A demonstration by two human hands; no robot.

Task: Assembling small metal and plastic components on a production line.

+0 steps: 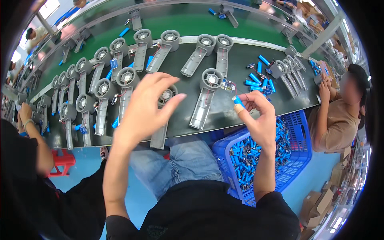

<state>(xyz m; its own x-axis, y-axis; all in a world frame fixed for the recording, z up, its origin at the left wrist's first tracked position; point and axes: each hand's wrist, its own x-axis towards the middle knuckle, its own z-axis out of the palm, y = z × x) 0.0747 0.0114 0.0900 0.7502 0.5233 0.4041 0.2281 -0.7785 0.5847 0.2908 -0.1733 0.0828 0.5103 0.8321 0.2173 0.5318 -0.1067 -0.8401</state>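
My right hand [259, 116] pinches a blue cylindrical battery [239, 101] between thumb and fingers; a tan wrap covers the thumb tip. Thin wires run near it to a small circuit board [228, 85] beside the round head of a grey handheld-fan housing [202, 105]. That housing lies on the dark table, its long handle trough facing up. My left hand [149, 105] is open, thumb and fingers apart, above another grey fan housing [159, 135]. The hand partly hides that housing, and whether they touch I cannot tell.
Several grey fan housings [105, 96] line the table's left. Loose blue batteries with boards [258, 82] lie to the right. A blue crate [301, 136] full of battery assemblies stands below the edge. Co-workers sit at right [336, 116] and left [38, 148]. A green belt [180, 26] runs behind.
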